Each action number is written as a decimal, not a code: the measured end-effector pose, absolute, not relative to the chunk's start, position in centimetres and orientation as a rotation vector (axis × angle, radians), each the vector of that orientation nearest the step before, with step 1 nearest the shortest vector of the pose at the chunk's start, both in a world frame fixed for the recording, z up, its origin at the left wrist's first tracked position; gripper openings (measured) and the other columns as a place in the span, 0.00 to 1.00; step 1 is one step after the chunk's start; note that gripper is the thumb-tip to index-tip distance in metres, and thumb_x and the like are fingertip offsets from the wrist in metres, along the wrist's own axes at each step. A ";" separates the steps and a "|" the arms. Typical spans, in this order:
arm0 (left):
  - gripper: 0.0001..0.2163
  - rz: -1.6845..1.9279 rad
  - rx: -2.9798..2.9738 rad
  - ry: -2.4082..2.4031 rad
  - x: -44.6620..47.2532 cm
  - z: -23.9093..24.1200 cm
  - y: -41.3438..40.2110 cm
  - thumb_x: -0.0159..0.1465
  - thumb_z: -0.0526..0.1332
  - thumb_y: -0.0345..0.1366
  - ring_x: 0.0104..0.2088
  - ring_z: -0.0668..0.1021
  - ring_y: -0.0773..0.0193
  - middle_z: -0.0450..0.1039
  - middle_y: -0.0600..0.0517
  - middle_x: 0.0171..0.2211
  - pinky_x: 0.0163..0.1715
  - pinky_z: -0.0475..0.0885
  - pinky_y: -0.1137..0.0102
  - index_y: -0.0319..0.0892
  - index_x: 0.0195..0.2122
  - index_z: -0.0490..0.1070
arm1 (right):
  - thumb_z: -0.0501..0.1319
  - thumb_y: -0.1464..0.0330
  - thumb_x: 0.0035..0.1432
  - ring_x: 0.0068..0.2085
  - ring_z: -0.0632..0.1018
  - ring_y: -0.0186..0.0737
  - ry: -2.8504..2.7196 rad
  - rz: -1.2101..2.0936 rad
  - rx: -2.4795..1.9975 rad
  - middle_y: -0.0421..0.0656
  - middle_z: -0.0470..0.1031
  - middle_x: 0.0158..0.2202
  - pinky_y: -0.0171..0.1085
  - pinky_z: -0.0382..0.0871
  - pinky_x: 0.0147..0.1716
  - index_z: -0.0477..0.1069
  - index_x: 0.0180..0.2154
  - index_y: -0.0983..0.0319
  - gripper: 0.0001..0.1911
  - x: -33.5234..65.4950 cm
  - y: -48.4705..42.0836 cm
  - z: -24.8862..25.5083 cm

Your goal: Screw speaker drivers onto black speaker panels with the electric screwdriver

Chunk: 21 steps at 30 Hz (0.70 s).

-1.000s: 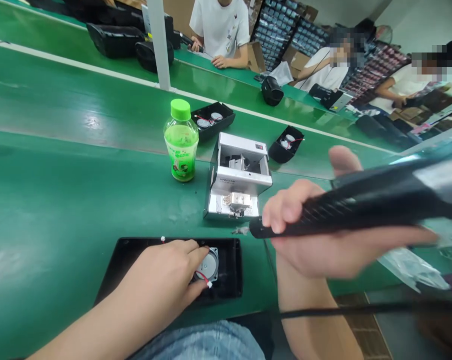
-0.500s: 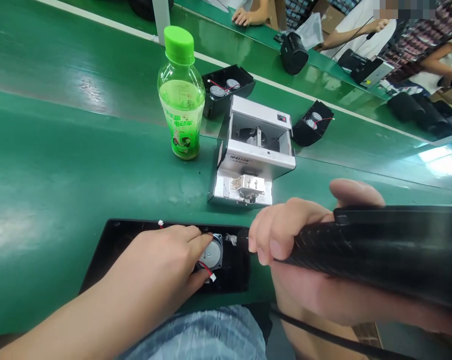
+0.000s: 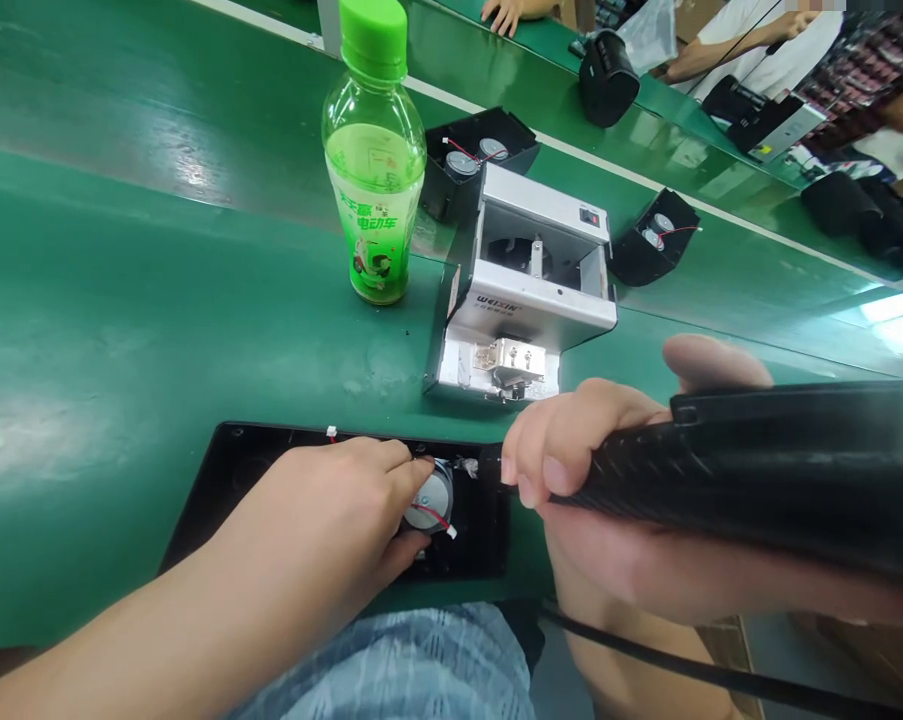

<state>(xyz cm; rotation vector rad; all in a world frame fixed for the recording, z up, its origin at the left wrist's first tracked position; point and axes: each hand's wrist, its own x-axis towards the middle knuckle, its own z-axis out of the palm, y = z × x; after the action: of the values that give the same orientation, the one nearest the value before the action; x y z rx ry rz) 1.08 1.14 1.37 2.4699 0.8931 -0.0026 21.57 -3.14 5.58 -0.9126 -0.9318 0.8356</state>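
Observation:
My right hand (image 3: 601, 490) is wrapped around a black electric screwdriver (image 3: 781, 470), held nearly level with its tip pointing left. That tip is at the upper right edge of a round silver speaker (image 3: 432, 497); whether it sits on a screw is too small to tell. Gripping the speaker from the left, my left hand (image 3: 338, 510) has fingers at its top edge and the thumb below, and covers part of it. A red wire with a white plug (image 3: 451, 532) lies across the speaker. Beneath is a long black panel (image 3: 488, 545), with another white plug (image 3: 332, 432) at its far edge.
Beyond the panel stands a silver screw feeder (image 3: 541, 300) with a green-capped bottle (image 3: 376, 200) to its left. Black housings with speakers (image 3: 477, 160) (image 3: 657, 240) sit behind it. Across the bench, co-workers' hands (image 3: 503, 15) show. A black cable (image 3: 668, 665) hangs at lower right.
The view has shifted a little, so the bottle and screw feeder appear higher and further right. The red wire's plug has moved right over the speaker. Both hands keep their hold.

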 end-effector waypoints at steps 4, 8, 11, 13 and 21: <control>0.11 0.029 2.483 0.882 1.0 1.2 1.2 0.64 0.73 0.37 0.35 0.85 0.54 0.84 0.53 0.38 0.35 0.77 0.60 0.48 0.48 0.85 | 0.56 0.31 0.63 0.20 0.75 0.45 -0.963 0.897 -0.912 0.41 0.79 0.24 0.49 0.76 0.23 0.85 0.53 0.44 0.34 21.6 -3.2 5.2; 0.10 -0.014 2.452 0.887 1.1 1.1 1.3 0.65 0.73 0.38 0.37 0.85 0.54 0.84 0.53 0.39 0.36 0.77 0.62 0.49 0.48 0.85 | 0.53 0.31 0.65 0.22 0.76 0.47 -0.983 0.915 -0.890 0.43 0.81 0.27 0.51 0.76 0.25 0.83 0.55 0.45 0.36 21.7 -3.2 5.0; 0.12 -0.059 2.434 0.897 1.3 1.3 1.6 0.65 0.72 0.36 0.40 0.86 0.52 0.85 0.52 0.41 0.38 0.78 0.61 0.49 0.50 0.84 | 0.57 0.34 0.66 0.23 0.78 0.47 -1.016 0.938 -0.866 0.43 0.81 0.27 0.50 0.77 0.25 0.84 0.52 0.48 0.32 21.3 -2.9 4.9; 0.13 -0.082 2.444 0.884 1.4 1.5 1.7 0.65 0.72 0.35 0.41 0.87 0.50 0.85 0.50 0.42 0.38 0.79 0.60 0.48 0.51 0.84 | 0.63 0.36 0.65 0.22 0.78 0.46 -1.040 0.943 -0.837 0.41 0.81 0.25 0.48 0.76 0.23 0.84 0.49 0.49 0.29 20.8 -2.5 4.5; 0.14 -0.181 2.445 0.935 2.0 2.9 1.8 0.63 0.74 0.36 0.41 0.87 0.47 0.85 0.49 0.43 0.38 0.79 0.59 0.46 0.51 0.84 | 0.63 0.30 0.57 0.15 0.72 0.41 -1.011 0.796 -0.833 0.36 0.77 0.20 0.40 0.67 0.14 0.79 0.45 0.55 0.37 19.3 -1.1 3.0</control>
<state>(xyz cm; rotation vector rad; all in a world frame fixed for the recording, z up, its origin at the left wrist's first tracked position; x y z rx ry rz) 1.96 1.77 2.86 2.4450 0.9354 -0.1807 19.32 -1.09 3.03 -0.8331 -1.0106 0.7964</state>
